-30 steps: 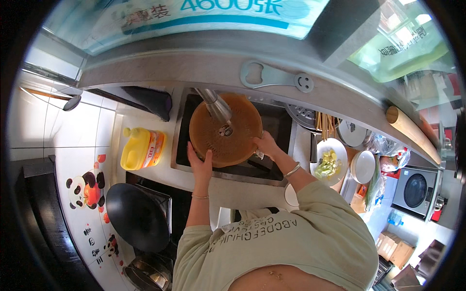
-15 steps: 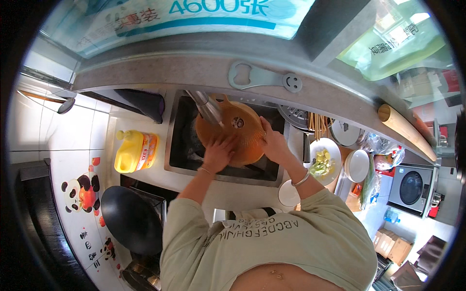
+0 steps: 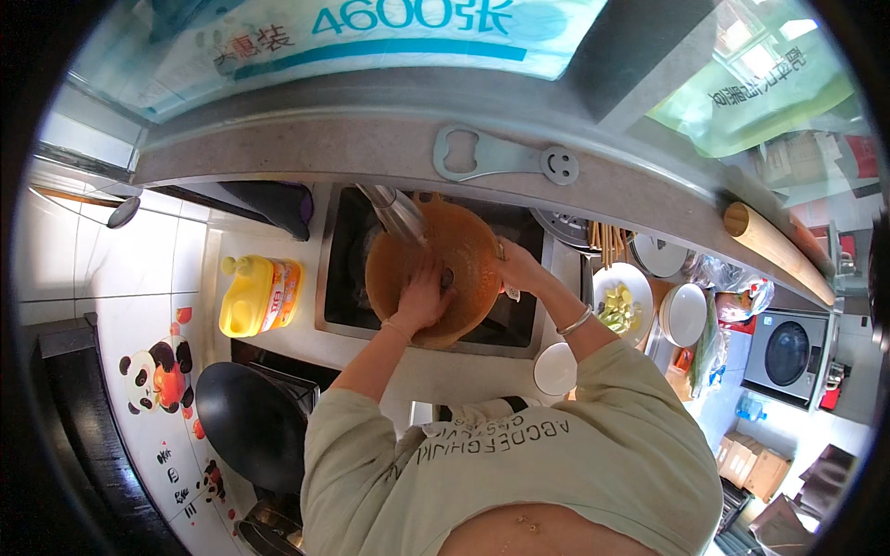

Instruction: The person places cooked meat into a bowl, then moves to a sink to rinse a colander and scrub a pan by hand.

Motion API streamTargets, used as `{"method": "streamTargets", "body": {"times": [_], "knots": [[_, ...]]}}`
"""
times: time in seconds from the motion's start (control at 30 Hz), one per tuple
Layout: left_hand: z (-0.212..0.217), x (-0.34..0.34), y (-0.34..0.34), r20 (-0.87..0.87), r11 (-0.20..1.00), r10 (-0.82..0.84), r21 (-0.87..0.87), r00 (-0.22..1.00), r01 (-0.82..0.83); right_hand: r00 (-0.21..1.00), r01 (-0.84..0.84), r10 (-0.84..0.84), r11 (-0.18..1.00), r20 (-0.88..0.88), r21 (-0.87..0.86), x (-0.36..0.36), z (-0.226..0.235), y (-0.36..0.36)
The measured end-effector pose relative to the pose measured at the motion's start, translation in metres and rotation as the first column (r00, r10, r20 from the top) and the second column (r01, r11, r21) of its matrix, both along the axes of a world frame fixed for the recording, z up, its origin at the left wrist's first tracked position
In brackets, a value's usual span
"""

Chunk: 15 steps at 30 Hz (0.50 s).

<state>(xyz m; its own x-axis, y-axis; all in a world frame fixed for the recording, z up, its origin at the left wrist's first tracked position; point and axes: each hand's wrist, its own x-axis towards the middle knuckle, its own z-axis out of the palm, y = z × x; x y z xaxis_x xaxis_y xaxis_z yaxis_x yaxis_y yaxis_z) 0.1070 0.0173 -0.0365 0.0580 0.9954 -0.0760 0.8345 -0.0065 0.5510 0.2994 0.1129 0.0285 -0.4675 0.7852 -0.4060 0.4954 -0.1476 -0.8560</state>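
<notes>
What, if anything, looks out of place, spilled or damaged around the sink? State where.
Nothing stands out. The round wooden board sits tilted in the sink under the faucet only because the left hand and right hand hold it.

Both forearms reached far forward from the near edge. The left hand [image 3: 422, 298] lay flat, fingers spread; the right hand [image 3: 521, 269] curled in a grip, wrist bent.

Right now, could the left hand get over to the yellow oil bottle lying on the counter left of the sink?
Probably yes. The left hand rests on the round wooden cutting board in the sink; the yellow oil bottle lies just past the sink's left rim, with only bare counter between them.
</notes>
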Motion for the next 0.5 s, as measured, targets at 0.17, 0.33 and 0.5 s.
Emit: {"method": "streamTargets", "body": {"times": [0.17, 0.33, 0.5], "knots": [[0.117, -0.003, -0.015, 0.332, 0.712, -0.094, -0.637, 0.938, 0.297, 0.999, -0.038, 0.042, 0.921, 0.004, -0.388, -0.001, -0.011, 0.01], [0.14, -0.023, -0.02, -0.086, 0.957, -0.289, -0.026, 0.954, 0.287, 0.992, -0.124, 0.094, 0.88, -0.088, -0.458, -0.003, -0.043, 0.026], [0.128, -0.063, 0.02, 0.424, 0.996, 0.055, -0.092, 0.904, -0.017, 0.998, 0.022, 0.004, 0.907, -0.061, 0.42, -0.015, -0.03, 0.026]]}}
